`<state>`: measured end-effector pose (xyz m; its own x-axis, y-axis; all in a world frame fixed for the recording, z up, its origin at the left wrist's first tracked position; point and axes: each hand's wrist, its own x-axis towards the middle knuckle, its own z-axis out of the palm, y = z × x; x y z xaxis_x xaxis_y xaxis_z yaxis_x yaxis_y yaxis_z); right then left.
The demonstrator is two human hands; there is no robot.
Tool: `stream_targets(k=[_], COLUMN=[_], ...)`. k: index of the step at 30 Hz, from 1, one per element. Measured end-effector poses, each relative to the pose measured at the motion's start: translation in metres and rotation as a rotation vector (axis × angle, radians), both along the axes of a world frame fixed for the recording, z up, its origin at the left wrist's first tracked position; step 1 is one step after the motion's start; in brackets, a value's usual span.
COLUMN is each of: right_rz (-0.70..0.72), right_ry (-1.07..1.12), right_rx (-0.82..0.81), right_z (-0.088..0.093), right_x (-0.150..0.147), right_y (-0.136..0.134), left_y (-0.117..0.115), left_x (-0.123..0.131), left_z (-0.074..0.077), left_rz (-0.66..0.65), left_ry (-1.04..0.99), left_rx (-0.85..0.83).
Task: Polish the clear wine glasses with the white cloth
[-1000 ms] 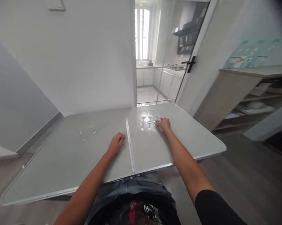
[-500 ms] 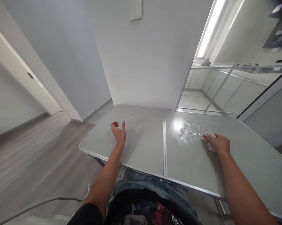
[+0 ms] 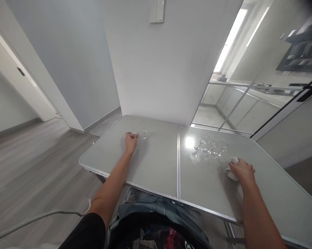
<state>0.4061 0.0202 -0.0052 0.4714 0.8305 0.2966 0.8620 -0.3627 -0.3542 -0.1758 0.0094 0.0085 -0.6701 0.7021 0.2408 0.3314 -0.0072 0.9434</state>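
At the left of the table, my left hand (image 3: 131, 142) has its fingers and thumb closed around a small clear glass (image 3: 133, 132). Just to its right stands another small clear glass (image 3: 144, 134). Over the right half, my right hand (image 3: 243, 171) grips a crumpled white cloth (image 3: 232, 170); its underside is partly covered by the fingers. Beyond that hand and to its left, a group of clear stemmed glasses (image 3: 207, 151) stands close together. Their bowls are faint against the tabletop.
The grey folding table (image 3: 156, 166) has a metal rim and a centre seam (image 3: 178, 162). A white wall (image 3: 156, 76) rises behind it, with glass panels (image 3: 223, 117) at the right. A pale cable (image 3: 49, 213) hangs at lower left.
My left hand has closed around the small glass from a looser, open pose. My right hand has drawn back from the stemmed glasses with the white cloth. The view has shifted slightly.
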Motion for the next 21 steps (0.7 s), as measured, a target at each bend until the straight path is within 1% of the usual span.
stream_targets(k=[1,2,3,4,5,6,7,8,9,10,11,13,14,15,17,18,21], right_rz=[-0.018,-0.043,-0.031,0.061,0.171,0.339,0.486,0.593,0.674,0.73,0.782,0.86,0.872,0.869,0.848,0.845,0.88], right_ry=[0.087,0.202,0.382,0.632,0.89,1.12,1.291,1.405,1.476,1.532,1.59,1.661,1.674,1.676,1.676,1.681,1.703], right_rx=[0.04,0.131,0.226,0.308,0.358,0.33,0.27,0.186,0.109,0.069,0.068,0.098,0.103,0.111,0.121,0.121,0.083], right_z=[0.007,0.016,0.025,0.036,0.045,0.054,0.062,0.067,0.07,0.07,0.069,0.061,0.055,0.049,0.039,0.036,0.031], right_x=[-0.009,-0.021,-0.037,-0.056,-0.077,-0.099,-0.121,-0.142,-0.161,-0.178,-0.193,-0.217,-0.226,-0.232,-0.239,-0.24,-0.238], right_y=[-0.01,-0.021,-0.032,-0.041,-0.047,-0.05,-0.051,-0.049,-0.045,-0.04,-0.035,-0.026,-0.022,-0.018,-0.013,-0.012,-0.012], left_y=[-0.002,-0.005,-0.007,-0.009,-0.011,-0.012,-0.014,-0.016,-0.018,-0.02,-0.021,-0.021,-0.021,-0.019,-0.016,-0.015,-0.012], left_x=[0.003,0.008,0.015,0.025,0.037,0.053,0.07,0.089,0.108,0.127,0.143,0.168,0.176,0.18,0.181,0.179,0.172], left_z=[0.002,0.004,0.008,0.012,0.017,0.022,0.026,0.03,0.032,0.032,0.031,0.025,0.021,0.016,0.008,0.005,0.0], left_rz=[0.017,0.029,0.041,0.04,-0.002,-0.098,-0.217,-0.353,-0.484,-0.595,-0.702,-0.86,-0.893,-0.91,-0.879,-0.84,-0.669], left_ry=[-0.013,-0.038,-0.066,-0.089,-0.12,-0.161,-0.206,-0.249,-0.293,-0.327,-0.331,-0.313,-0.324,-0.324,-0.318,-0.309,-0.312], left_rx=[0.036,0.081,0.131,0.162,0.162,0.137,0.106,0.084,0.048,0.012,-0.015,-0.044,-0.044,-0.042,-0.026,-0.014,0.059])
